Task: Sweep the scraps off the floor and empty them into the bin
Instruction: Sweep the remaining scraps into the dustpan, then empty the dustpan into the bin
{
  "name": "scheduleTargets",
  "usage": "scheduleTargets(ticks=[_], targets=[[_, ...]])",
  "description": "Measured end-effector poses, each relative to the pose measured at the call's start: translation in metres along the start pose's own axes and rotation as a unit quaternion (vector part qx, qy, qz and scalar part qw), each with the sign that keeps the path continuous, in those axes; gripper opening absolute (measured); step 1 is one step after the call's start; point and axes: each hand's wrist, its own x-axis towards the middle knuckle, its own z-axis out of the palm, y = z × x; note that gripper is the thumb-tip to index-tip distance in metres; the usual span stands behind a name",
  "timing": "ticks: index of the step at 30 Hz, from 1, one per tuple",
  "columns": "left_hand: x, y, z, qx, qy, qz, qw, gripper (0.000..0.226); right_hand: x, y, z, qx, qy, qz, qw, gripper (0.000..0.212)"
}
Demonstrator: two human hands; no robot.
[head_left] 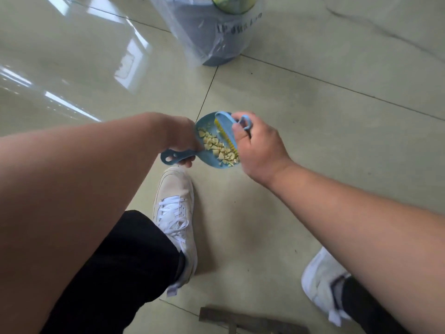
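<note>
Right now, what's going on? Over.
Left hand holds dustpan, scraps inside. Right hand holds brush. Bin ahead, floor between clear.

The left hand (pixel 179 137) grips the handle of a small blue dustpan (pixel 212 155), held above the tiled floor (pixel 313 116). Pale yellow scraps (pixel 220 148) lie piled in the pan. The right hand (pixel 257 150) holds a blue brush (pixel 228 126), its yellow bristles against the scraps. Farther off stands a blue bin (pixel 216 39) lined with a clear bag. Two white shoes (pixel 177 213) stand below.
</note>
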Motion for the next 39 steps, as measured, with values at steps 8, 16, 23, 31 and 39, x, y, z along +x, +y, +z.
scheduleTargets(ticks=[8, 16, 23, 31, 39], targets=[[-0.046, 0.044, -0.077, 0.039, -0.039, 0.018, 0.998, 0.015, 0.051, -0.046, -0.073, 0.141, 0.101, 0.07, 0.982, 0.03], [-0.069, 0.09, -0.176, 0.081, 0.03, 0.017, 0.996, 0.011, 0.111, -0.086, -0.101, 0.263, 0.075, 0.069, 0.959, 0.026], [-0.077, 0.136, -0.253, 0.087, 0.11, 0.041, 0.989, 0.014, 0.187, -0.129, -0.129, 0.263, 0.105, 0.031, 0.959, 0.021], [-0.056, 0.187, -0.287, 0.257, 0.251, 0.044, 0.932, 0.027, 0.254, -0.119, -0.12, 0.246, 0.128, 0.043, 0.96, 0.035], [-0.02, 0.193, -0.241, 0.484, 0.43, 0.126, 0.752, 0.029, 0.25, -0.084, -0.093, 0.233, 0.123, 0.06, 0.963, 0.042]])
